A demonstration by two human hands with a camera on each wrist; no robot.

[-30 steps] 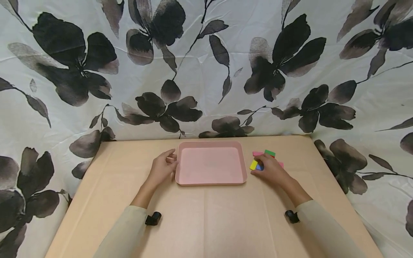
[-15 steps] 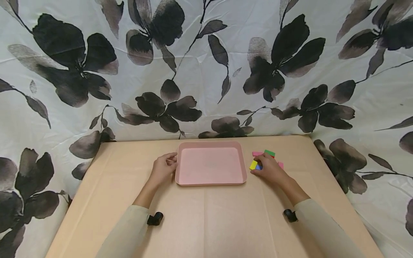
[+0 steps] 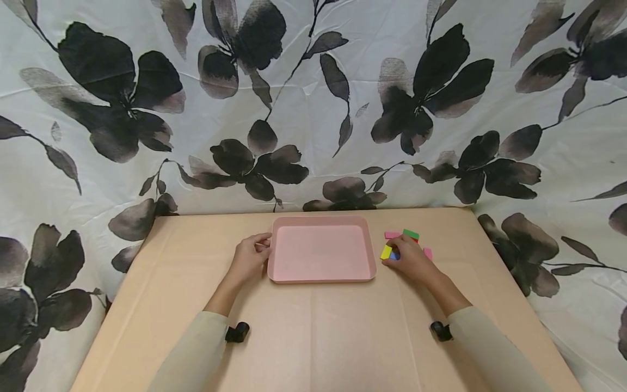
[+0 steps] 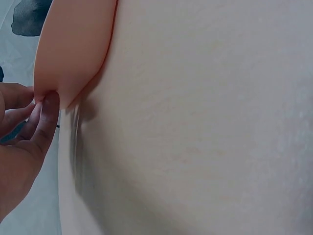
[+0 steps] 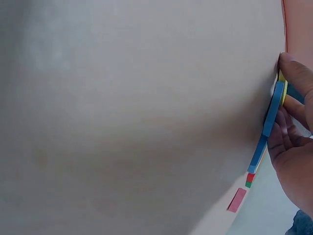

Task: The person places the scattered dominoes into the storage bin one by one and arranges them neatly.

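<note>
A pink rectangular tray [image 3: 320,249] lies on the table near its far edge. My left hand [image 3: 249,256] is at its left side, and thumb and fingers pinch the tray's rim in the left wrist view. Right of the tray, my right hand [image 3: 409,256] pinches a yellow block [image 3: 386,251] between thumb and finger. A blue block [image 5: 275,110] lies against the yellow one, partly under the hand. Pink [image 3: 392,235], green [image 3: 411,234] and red blocks lie just beyond the fingers, the red mostly hidden. Another pink block [image 3: 428,253] shows behind the hand.
The table [image 3: 313,337] has a light tan cover with faint creases. A white cloth [image 3: 313,114] with dark flowers hangs behind it and at both sides. A small black wrist camera sits at the left cuff [image 3: 238,332] and another at the right cuff [image 3: 441,331].
My left hand and forearm have shifted very slightly right, toward the tray. The right hand, the blocks and the tray stay essentially where they were.
</note>
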